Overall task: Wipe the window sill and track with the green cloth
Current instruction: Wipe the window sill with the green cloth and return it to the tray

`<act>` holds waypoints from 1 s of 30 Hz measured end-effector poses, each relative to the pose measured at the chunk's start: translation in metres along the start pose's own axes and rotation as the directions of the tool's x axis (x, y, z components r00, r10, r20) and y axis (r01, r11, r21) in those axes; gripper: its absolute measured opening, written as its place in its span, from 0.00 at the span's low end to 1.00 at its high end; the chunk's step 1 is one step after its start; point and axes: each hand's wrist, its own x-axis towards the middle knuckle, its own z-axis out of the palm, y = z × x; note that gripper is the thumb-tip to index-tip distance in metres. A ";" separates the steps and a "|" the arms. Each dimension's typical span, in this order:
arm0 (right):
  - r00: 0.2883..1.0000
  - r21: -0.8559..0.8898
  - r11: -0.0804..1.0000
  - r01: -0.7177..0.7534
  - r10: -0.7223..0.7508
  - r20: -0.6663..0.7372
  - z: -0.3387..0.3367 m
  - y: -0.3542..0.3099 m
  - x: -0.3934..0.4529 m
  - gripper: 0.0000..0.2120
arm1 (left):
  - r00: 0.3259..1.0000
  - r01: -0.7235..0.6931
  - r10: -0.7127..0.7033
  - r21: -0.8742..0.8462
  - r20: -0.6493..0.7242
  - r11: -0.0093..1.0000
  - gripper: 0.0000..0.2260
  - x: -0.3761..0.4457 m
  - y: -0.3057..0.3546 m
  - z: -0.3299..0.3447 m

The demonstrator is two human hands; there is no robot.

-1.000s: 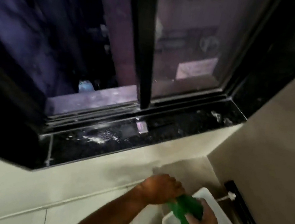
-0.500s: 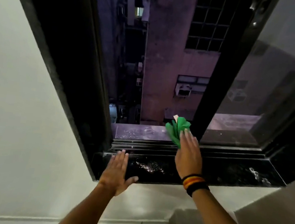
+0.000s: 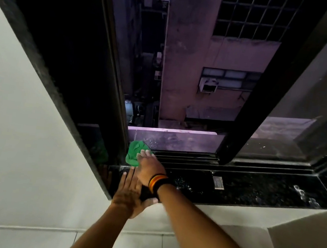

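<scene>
The green cloth [image 3: 135,153] lies bunched on the left end of the window track [image 3: 185,157], against the dark left frame. My right hand [image 3: 149,167], with a striped band on its wrist, presses flat on the cloth with fingers extended. My left hand [image 3: 129,194] rests flat and open on the front edge of the black speckled sill [image 3: 253,188], just below the right wrist. The sill shows white specks and wet-looking marks.
A small pale rectangular tag [image 3: 218,182] lies on the sill. The sliding sash frame [image 3: 247,121] stands in the track to the right, with glass beyond it. The window is open between the frames. White wall surrounds the opening; a ledge [image 3: 299,233] juts out lower right.
My right hand has slid the cloth left along the track from beside the sash frame to the left corner. My left hand stays flat on the sill, now right under the right wrist.
</scene>
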 end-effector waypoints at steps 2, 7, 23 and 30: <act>0.995 0.013 0.995 -0.097 0.097 -0.035 -0.016 0.027 -0.012 0.21 | 0.999 0.007 -0.008 -0.028 -0.049 1.000 0.63 -0.004 0.003 -0.002; 0.868 -0.163 0.873 -0.460 0.403 -0.289 -0.018 0.124 -0.060 0.18 | 0.993 0.025 -0.033 -0.063 -0.118 0.998 0.56 -0.002 0.001 0.004; 0.848 0.818 0.546 -0.179 0.508 -0.153 -0.057 0.068 -0.077 0.23 | 0.948 -0.119 0.095 -0.060 -0.305 0.991 0.40 -0.012 0.007 0.013; 0.191 0.956 0.165 -0.244 0.974 -0.120 -0.066 0.227 -0.267 0.16 | 0.862 -0.422 0.417 0.045 -0.289 0.905 0.26 0.039 0.124 -0.017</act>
